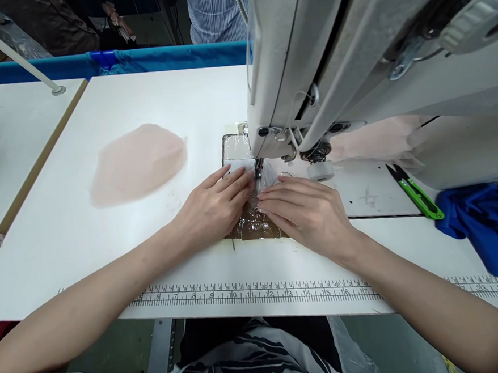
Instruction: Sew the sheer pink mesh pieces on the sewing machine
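Work position: thin, translucent whitish fabric (267, 175) lies at the small dark metal presser foot (258, 167) of the white metal sewing machine (280, 82), between the fingertips of both hands.
Left grip: the bare left hand (222, 202) lies palm down, fingers extended beside the presser foot; its thumb is hidden, so whether it pinches cannot be told.
Right grip: the bare right hand (308, 208) has its fingers extended close together, tips at the fabric; whether it pinches cannot be told.
Done: the fabric is positioned at the presser foot; finished stitching is not discernible.
Remaining: the piece appears to be in mid-handling, not released; the amount left cannot be determined.
Sheer pink fabric, left: one flat, rounded patch (140, 165) on the white surface (183, 100); layers not countable.
Sheer pink fabric, right: one crumpled pile (374, 141) beneath the machine arm; pieces not countable.
Thread snips: one, green-handled (418, 196), right of the hands.
Blue cloth: one glossy, crumpled bundle (485, 221), beside the snips.
Printed scale: one black ruler strip (256, 291) along the near edge.
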A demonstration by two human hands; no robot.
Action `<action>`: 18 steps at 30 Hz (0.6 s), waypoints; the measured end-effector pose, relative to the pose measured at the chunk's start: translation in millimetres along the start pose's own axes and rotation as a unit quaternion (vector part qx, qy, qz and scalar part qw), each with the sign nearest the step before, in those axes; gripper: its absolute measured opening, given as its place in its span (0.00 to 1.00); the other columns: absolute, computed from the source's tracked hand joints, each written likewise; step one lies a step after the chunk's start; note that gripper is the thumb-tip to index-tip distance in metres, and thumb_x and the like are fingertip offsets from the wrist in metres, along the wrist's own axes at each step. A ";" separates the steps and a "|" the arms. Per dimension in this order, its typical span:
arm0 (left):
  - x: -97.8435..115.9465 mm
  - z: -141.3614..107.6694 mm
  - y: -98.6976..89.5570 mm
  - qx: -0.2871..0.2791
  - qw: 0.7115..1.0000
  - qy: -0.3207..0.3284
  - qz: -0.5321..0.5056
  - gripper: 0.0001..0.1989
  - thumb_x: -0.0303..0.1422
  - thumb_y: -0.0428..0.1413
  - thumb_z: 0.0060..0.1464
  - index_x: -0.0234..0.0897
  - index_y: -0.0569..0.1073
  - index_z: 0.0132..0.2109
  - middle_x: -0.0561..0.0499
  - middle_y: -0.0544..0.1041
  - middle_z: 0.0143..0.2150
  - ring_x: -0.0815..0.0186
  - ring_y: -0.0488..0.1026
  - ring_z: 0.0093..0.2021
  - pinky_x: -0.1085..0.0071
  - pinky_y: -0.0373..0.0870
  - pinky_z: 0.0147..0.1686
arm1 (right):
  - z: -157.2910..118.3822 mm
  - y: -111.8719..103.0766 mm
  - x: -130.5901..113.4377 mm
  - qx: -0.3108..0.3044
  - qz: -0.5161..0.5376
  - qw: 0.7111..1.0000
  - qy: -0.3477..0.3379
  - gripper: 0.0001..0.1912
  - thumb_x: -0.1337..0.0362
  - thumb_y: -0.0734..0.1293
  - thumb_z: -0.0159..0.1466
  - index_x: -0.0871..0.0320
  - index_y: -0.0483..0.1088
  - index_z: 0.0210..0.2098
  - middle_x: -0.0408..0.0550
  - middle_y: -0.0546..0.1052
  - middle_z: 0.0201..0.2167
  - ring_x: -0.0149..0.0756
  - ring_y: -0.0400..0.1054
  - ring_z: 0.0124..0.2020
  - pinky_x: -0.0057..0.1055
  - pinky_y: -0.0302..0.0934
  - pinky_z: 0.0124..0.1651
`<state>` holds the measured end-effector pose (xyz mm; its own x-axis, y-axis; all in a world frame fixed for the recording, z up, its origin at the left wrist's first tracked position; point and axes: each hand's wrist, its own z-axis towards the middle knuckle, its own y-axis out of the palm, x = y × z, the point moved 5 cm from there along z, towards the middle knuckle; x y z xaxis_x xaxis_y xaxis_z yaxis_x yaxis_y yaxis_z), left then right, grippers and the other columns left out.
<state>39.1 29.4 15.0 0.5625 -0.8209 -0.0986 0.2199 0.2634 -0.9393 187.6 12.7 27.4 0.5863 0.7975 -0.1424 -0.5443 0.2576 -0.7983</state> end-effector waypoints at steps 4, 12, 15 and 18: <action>-0.8 1.1 2.0 -0.019 1.000 0.005 -0.013 0.19 0.25 0.47 0.64 0.24 0.70 0.59 0.36 0.71 0.60 0.55 0.70 0.61 0.53 0.67 0.63 | -0.4 0.3 0.8 -0.008 0.000 1.000 0.009 0.09 0.72 0.65 0.65 0.55 0.77 0.35 0.43 0.83 0.40 0.35 0.77 0.42 0.34 0.72 0.44; -0.8 1.7 0.6 -0.012 0.999 -0.004 -0.030 0.18 0.25 0.48 0.64 0.25 0.71 0.58 0.36 0.72 0.59 0.54 0.70 0.61 0.52 0.67 0.63 | 0.0 -0.6 0.6 -0.013 -0.003 1.000 0.009 0.09 0.72 0.65 0.65 0.55 0.77 0.35 0.43 0.83 0.40 0.35 0.78 0.42 0.35 0.72 0.43; -0.6 1.6 0.6 -0.014 0.999 -0.006 -0.029 0.18 0.25 0.47 0.64 0.25 0.71 0.58 0.37 0.72 0.59 0.54 0.70 0.61 0.51 0.67 0.63 | 0.3 -1.4 0.3 -0.008 -0.004 1.000 0.005 0.08 0.72 0.66 0.65 0.56 0.77 0.35 0.44 0.83 0.39 0.35 0.78 0.41 0.34 0.72 0.43; -0.5 1.5 0.8 -0.011 1.000 -0.005 -0.019 0.18 0.25 0.47 0.64 0.25 0.71 0.58 0.37 0.72 0.59 0.54 0.70 0.61 0.51 0.66 0.63 | 0.2 -1.8 0.4 -0.003 -0.004 1.000 0.002 0.08 0.73 0.66 0.65 0.57 0.77 0.35 0.44 0.83 0.40 0.35 0.78 0.41 0.34 0.71 0.42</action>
<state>40.2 30.8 14.8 0.5622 -0.8248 -0.0597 0.2232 0.2209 -0.9494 188.7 12.7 29.0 0.5925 0.7935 -0.1391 -0.5364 0.2598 -0.8030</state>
